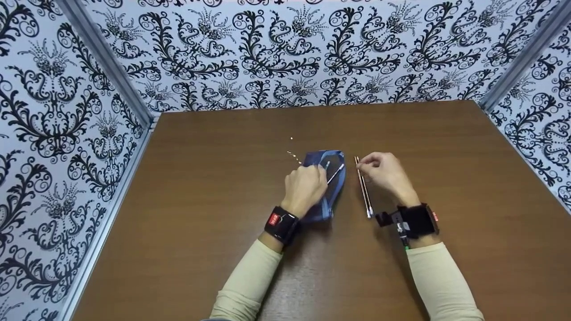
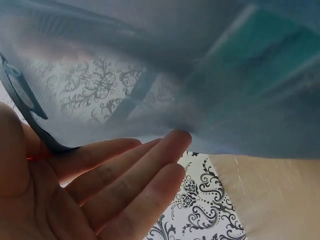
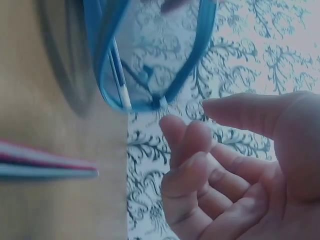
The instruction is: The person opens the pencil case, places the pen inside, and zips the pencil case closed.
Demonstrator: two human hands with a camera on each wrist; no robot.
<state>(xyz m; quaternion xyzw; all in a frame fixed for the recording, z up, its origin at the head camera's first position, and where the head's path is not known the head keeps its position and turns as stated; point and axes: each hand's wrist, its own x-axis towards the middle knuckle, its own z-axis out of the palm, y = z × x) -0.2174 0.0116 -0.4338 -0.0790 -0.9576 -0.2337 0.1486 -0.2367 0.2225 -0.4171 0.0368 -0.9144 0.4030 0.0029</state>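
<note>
My left hand (image 1: 305,185) grips the edge of a blue mesh zip pouch (image 1: 319,216), whose mouth stands open toward the right. In the left wrist view, the fingers (image 2: 135,185) lie along the lower edge of the see-through pouch (image 2: 165,30). Inside the pouch, pencils (image 1: 335,174) show their pale ends at the opening. My right hand (image 1: 386,171) hovers beside slim pencils (image 1: 365,191) that lie together on the table. A gap shows between its thumb and bent fingers in the right wrist view, and the pencils (image 3: 45,162) are apart from it.
The brown wooden table (image 1: 200,178) runs back to a patterned wall (image 1: 285,53), with side walls left and right. Small pale bits (image 1: 292,154) lie on the table just behind the pouch. A black camera strap (image 1: 415,221) is around the right wrist.
</note>
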